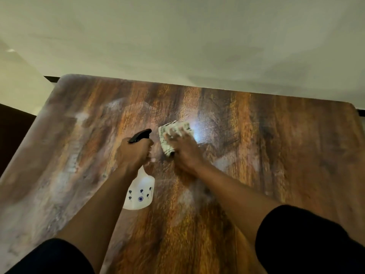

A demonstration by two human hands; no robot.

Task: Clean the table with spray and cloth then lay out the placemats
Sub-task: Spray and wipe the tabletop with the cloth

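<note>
Wood table (276, 155) is shining under a pale wall. I am seeing the left hand (132, 153) gripping the spray bottle (141, 192) by its neck, fingers curled tight. Beside it, the right hand (182, 149) is pressing flat on the cloth (167, 135) mid-table.

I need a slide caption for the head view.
Left hand grips spray bottle; right hand presses cloth on table.

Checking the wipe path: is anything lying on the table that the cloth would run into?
Nothing visible does. The cloth lies under the right hand on bare table; the left hand holds the bottle just left of it.
</note>
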